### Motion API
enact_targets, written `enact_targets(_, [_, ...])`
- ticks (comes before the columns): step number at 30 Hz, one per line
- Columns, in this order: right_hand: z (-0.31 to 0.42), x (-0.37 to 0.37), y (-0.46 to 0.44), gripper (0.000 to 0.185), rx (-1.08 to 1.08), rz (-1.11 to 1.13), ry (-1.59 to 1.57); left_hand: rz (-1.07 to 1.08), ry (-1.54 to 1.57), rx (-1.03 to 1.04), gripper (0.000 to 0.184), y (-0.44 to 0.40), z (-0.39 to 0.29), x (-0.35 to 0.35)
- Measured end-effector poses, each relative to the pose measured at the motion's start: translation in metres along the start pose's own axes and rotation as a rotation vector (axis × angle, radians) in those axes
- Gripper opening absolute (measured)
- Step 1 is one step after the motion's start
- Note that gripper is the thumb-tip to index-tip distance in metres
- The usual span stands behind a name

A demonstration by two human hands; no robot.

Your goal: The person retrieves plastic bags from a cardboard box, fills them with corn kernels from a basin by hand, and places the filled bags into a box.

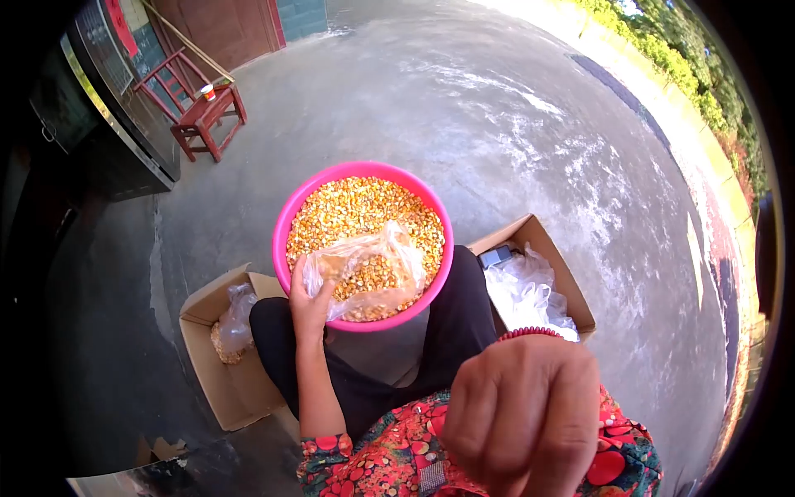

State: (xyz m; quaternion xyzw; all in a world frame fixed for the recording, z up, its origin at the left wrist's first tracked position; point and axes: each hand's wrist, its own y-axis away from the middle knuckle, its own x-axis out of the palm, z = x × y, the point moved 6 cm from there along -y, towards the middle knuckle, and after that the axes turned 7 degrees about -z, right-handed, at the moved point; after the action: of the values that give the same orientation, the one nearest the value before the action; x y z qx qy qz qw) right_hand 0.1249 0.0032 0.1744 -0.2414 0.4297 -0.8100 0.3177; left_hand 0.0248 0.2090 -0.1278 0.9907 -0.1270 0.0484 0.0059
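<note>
Between my knees sits a pink basin point(373, 325) full of yellow corn kernels point(356, 199). A clear plastic bag point(331, 257) lies open over the kernels, with corn visible inside its mouth. My left hand point(310, 302) grips the bag's left edge at the basin's near rim, thumb and fingers closed on the film. Close to the camera, at the lower right, my right hand point(526, 406) is raised in a fist, with a red bead bracelet point(530, 332) at the wrist. Its fingertips are turned away, so anything in them is hidden.
Left of my leg stands a cardboard box point(211, 377) with a bag of corn point(236, 327) inside. Another box point(571, 290) on the right holds white plastic bags point(526, 290) and a dark phone-like device point(496, 256). A red wooden chair point(199, 120) bears a paper cup point(208, 92).
</note>
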Motion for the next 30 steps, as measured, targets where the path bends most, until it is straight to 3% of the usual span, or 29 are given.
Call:
enact_targets(4, [0.01, 0.029, 0.005, 0.024, -0.251, -0.202, -0.081, -0.07, -0.073, 0.065, 0.064, -0.01, 0.026, -0.01])
enact_targets(5, [0.013, 0.035, 0.007, 0.024, -0.276, -0.141, -0.118, -0.096, -0.093, 0.084, 0.063, -0.011, 0.03, -0.012])
enact_targets(8, [0.021, 0.059, 0.016, 0.023, -0.227, -0.072, -0.215, -0.141, -0.114, 0.134, 0.058, -0.015, 0.039, -0.014])
enact_targets(12, [0.042, 0.065, 0.021, 0.021, -0.285, -0.236, -0.186, -0.217, -0.246, 0.149, 0.053, -0.014, 0.043, -0.008])
enact_targets(14, [0.051, 0.074, 0.014, 0.021, -0.014, -0.021, -0.187, -0.243, -0.389, 0.204, 0.052, -0.009, 0.035, -0.009])
enact_targets(16, [0.058, 0.08, 0.016, 0.019, -0.038, -0.034, -0.209, -0.283, -0.404, 0.281, 0.045, -0.007, 0.032, -0.009])
enact_targets(18, [0.068, 0.081, 0.019, 0.02, -0.171, 0.136, -0.175, -0.246, -0.369, 0.209, 0.035, -0.004, 0.033, -0.012])
enact_targets(19, [0.063, 0.077, 0.024, 0.023, -0.195, 0.22, -0.159, -0.262, -0.384, 0.272, 0.024, -0.004, 0.032, -0.013])
enact_targets(20, [0.062, 0.083, 0.037, 0.026, -0.192, 0.164, -0.145, -0.281, -0.368, 0.25, 0.022, -0.004, 0.035, -0.017])
enact_targets(22, [0.036, 0.061, 0.056, 0.026, -0.05, 0.015, -0.028, -0.307, -0.313, 0.249, 0.021, -0.011, 0.049, -0.025])
enact_targets(24, [-0.017, 0.016, 0.077, 0.026, 0.187, -0.251, 0.124, -0.266, -0.165, 0.17, 0.023, -0.011, 0.048, -0.025])
enact_targets(25, [-0.054, -0.01, 0.094, 0.024, 0.291, -0.4, 0.227, -0.162, 0.113, 0.101, 0.025, -0.029, 0.081, -0.033])
enact_targets(26, [-0.09, -0.037, 0.112, 0.023, 0.392, -0.558, 0.327, -0.149, 0.112, 0.122, 0.025, -0.027, 0.085, -0.035])
enact_targets(28, [-0.142, -0.076, 0.161, 0.027, 0.728, -0.574, 0.932, -0.259, -0.066, 0.288, 0.027, -0.026, 0.077, -0.035])
enact_targets(29, [-0.167, -0.081, 0.182, 0.027, 0.716, -0.58, 0.939, -0.249, -0.067, 0.298, 0.027, -0.025, 0.072, -0.031])
enact_targets(30, [-0.182, -0.084, 0.201, 0.034, 0.602, -0.624, 1.224, -0.269, -0.108, 0.282, 0.028, -0.018, 0.066, -0.031])
